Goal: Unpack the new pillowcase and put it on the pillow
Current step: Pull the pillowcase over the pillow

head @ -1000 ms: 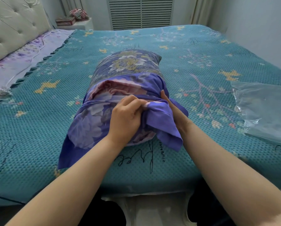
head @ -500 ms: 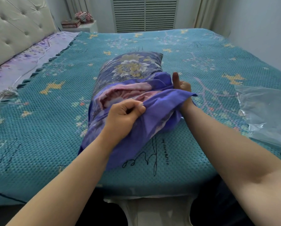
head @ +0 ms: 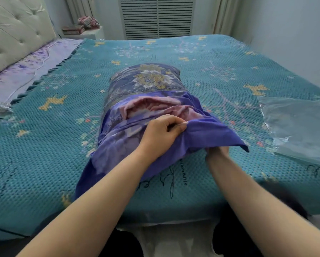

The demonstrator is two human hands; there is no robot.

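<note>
The pillowcase [head: 118, 153] lies in the middle of the bed [head: 44, 145], bunched around the near end of the pillow [head: 148, 78], whose far half, dark blue with yellow flowers, is bare beyond it; a pink lining shows in the mouth of the cloth. What has changed in the last second is the right hand [head: 217, 151]: half a second ago it was raised at the far right corner of the opening with the thumb up, and now it has dropped under the near right flap of the pillowcase, so only the wrist and knuckles show and I cannot tell whether its grip is clenched or released. The left hand [head: 163, 136] has kept its place at the near edge of the pillow, its grip pinching the hem. The flap now spreads wider toward the empty plastic bag [head: 300, 127], well to the right of the pillow. This reads as re-gripping before another pull; the pillow looks about half covered.
</note>
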